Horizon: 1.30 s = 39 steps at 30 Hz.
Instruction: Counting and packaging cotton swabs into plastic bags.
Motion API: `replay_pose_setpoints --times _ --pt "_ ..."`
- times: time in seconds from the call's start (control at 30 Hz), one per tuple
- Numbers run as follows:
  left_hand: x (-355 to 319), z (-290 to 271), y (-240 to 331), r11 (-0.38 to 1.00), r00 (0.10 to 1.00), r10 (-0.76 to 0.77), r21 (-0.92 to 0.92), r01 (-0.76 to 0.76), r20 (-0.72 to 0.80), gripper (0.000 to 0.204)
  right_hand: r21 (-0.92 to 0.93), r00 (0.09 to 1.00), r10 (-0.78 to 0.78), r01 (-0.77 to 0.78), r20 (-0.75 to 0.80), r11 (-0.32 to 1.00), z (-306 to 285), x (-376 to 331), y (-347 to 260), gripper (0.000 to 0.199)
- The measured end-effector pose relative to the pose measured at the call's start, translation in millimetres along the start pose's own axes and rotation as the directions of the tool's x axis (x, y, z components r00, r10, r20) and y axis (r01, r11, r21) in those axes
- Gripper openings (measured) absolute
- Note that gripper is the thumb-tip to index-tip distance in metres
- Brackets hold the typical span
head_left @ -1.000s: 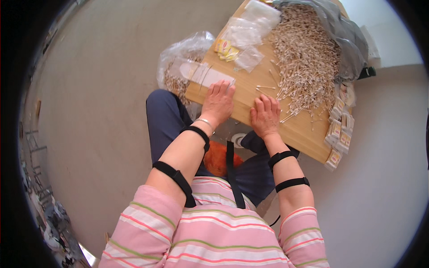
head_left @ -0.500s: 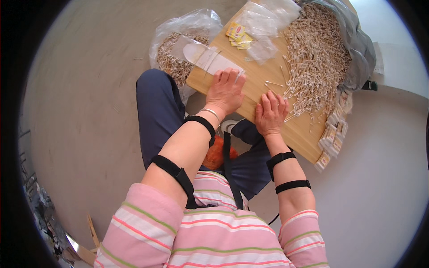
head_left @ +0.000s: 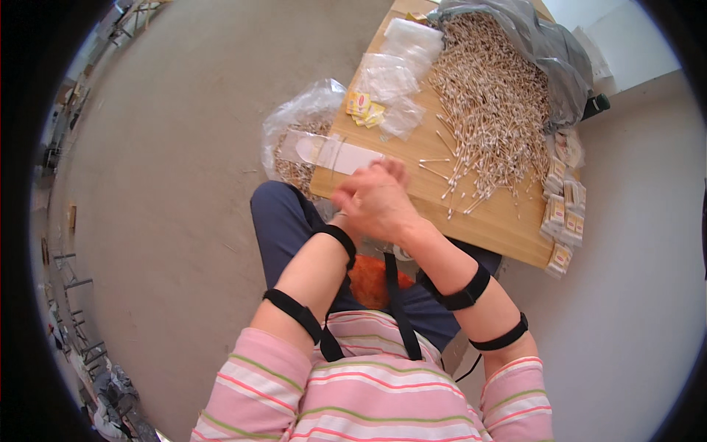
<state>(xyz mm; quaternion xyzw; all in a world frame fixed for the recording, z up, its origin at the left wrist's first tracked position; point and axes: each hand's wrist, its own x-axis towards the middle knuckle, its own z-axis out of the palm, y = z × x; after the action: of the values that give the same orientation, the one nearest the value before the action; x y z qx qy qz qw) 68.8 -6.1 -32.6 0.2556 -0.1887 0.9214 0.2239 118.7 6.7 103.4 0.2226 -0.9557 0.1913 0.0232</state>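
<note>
Below the hands (head_left: 381,206) sits a fuzzy orange thing (head_left: 371,283), metal frames (head_left: 78,283) stand on the floor (head_left: 162,221) far left of them, and a dark-green object (head_left: 597,105) shows far right.

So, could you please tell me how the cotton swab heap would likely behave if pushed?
The cotton swab heap would probably spread rather than slide as one, since loose swabs lie scattered along its edge. Each swab is likely light, being a thin stick with small tips. Some may catch on others, as many lie crossed.
</note>
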Motion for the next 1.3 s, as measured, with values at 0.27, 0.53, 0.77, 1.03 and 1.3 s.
replay_pose_setpoints --times 0.27,0.53,0.77,1.03,1.3 --pt "-30.7 -53.5 -45.9 -0.452 0.551 -0.834 -0.533 -0.715 -0.032 0.022 -0.089 0.711 0.124 -0.086 0.692 0.992 -20.2 -12.8 -32.0 0.036" --pt "-14.8 5.3 -61.8 -0.897 0.917 -0.368 0.319 -0.306 -0.153 0.013 0.03 0.803 0.118 -0.167 0.584 0.986 -23.7 -37.6 -15.4 0.035" --pt "-26.1 -16.3 -22.8 -0.787 0.932 0.266 0.503 0.357 -0.245 0.014 0.097 0.978 -0.179 0.17 0.104 0.981 23.0 -43.8 -14.3 0.025" --pt "-73.4 41.1 103.2 -0.766 0.843 0.517 0.359 0.533 -0.147 0.013 -0.431 0.993 -0.081 0.036 -0.085 0.902 103.0 -18.2 50.6 0.011" --pt "-33.1 154.7 2.3 -0.792 0.648 -0.151 0.483 0.373 -0.747 0.03 0.644 0.908 0.142 0.163 -0.394 0.747 283.1 -54.5 103.7 0.008"
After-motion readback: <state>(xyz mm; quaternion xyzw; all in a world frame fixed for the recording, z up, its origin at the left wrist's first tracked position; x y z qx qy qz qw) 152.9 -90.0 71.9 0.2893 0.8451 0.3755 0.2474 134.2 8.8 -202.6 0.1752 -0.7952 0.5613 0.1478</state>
